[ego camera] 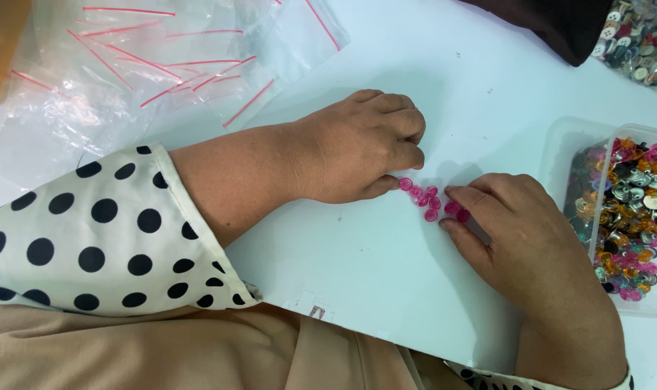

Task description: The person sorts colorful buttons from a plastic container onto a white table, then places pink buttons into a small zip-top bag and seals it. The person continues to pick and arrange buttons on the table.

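Two hands meet over a small cluster of pink buttons (431, 201) lying on the white desk (357, 267), roughly mid-desk and a bit toward its right edge. Left hand (357, 148) is curled into a loose fist, knuckles up, thumb tip touching the leftmost button of the cluster; whether it pinches one cannot be told. Right hand (512, 231) lies palm down, fingers (467, 193) loosely together, tips resting on the right end of the cluster. Left forearm crosses the desk from the near left, in a cream sleeve with black polka dots (90, 238).

Just beside the right hand, at the right edge of the desk, stands a clear plastic tub (559, 144) full of mixed coloured buttons (632, 217). At the far right corner sits another heap of mixed buttons (642, 40), next to a dark cloth (552, 25). At the far left corner lies a pile of clear zip bags with red seal strips (162, 65), well apart from the hands.
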